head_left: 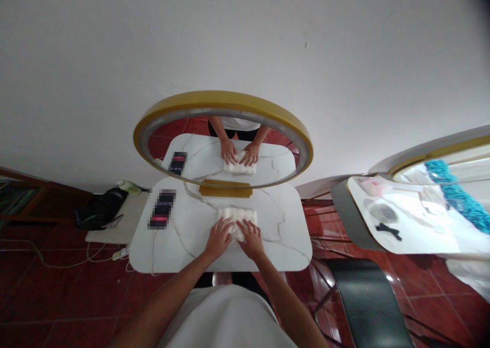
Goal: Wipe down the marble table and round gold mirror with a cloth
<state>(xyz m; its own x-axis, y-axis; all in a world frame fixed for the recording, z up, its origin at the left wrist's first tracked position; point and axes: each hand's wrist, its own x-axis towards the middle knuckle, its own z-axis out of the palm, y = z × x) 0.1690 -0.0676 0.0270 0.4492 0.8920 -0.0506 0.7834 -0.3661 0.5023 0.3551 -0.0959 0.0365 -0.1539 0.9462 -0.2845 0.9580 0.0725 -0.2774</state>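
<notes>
A white folded cloth [248,215] lies on the white marbled table in front of me, with its middle part rumpled between my hands. My left hand [220,237] rests on the left part of the cloth, fingers stretched forward and slightly apart. On the right part lies my right hand [250,237], its fingers also spread over the fabric. Both thumbs point inward near the rumpled middle and are hard to make out. The round gold-framed mirror [225,99] behind the table reflects both hands on the cloth.
A dark pixelated object [163,209] lies on the marbled table [287,251] at left. A black chair [369,299] stands at right, beside another white table [421,243] bearing several items. Cables [90,256] run across the red tiled floor by a dark bag [101,207].
</notes>
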